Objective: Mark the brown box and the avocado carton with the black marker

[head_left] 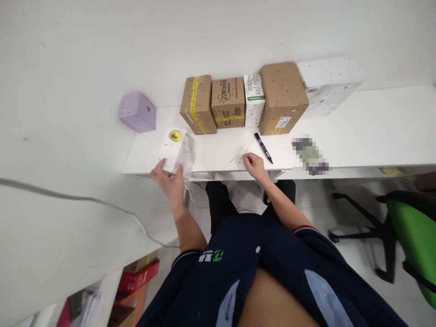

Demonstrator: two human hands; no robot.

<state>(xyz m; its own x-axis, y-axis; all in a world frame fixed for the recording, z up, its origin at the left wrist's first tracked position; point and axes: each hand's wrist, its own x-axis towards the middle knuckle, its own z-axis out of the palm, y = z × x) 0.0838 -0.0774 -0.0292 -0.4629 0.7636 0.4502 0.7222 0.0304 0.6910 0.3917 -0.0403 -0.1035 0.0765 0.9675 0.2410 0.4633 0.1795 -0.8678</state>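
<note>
Both my arms reach forward, hands low and apart.
My left hand (170, 175) is out ahead of my left side, fingers spread and curled in a loose grip, forearm bare and straight. My right hand (254, 163) lies further right, fingers bent down and pinched together, wrist slightly cocked, elbow bent.

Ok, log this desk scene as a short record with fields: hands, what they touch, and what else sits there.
left hand: grips white carton with avocado picture at the white desk front edge
right hand: fingertips on desk, pinching something thin, unclear
nearest right hand: black marker pen, lying flat, untouched
back row: three brown cardboard boxes, one white-green carton
far left: lilac cube box
</note>
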